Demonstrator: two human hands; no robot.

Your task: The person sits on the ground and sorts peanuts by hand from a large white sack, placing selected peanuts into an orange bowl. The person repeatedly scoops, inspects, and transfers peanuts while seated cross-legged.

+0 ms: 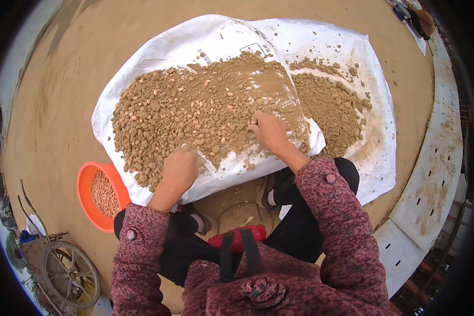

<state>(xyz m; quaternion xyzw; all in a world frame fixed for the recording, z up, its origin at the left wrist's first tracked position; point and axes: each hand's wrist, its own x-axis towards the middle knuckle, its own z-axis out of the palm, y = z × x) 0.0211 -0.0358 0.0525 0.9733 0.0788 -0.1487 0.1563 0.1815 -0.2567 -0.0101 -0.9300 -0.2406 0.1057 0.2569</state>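
Note:
Clods of dry soil [150,118] mixed with pinkish shelled peanuts [230,94] lie spread on a white woven plastic sack [138,59]. My left hand [180,168] rests at the near edge of the clods, fingers curled downward; its fingertips are hidden, so I cannot tell what it holds. Over the right part of the sack, my right hand [269,131] pinches a small pinkish peanut between thumb and forefinger. An orange plastic bucket [83,197] holding many peanuts [104,193] stands to the left of my left hand.
Finer soil [331,114] is heaped on a second white sheet [379,158] at the right. A wheeled cart [71,272] stands at lower left. Pale slabs [426,189] edge the ground on the right. Another person [420,21] is partly visible at the upper right.

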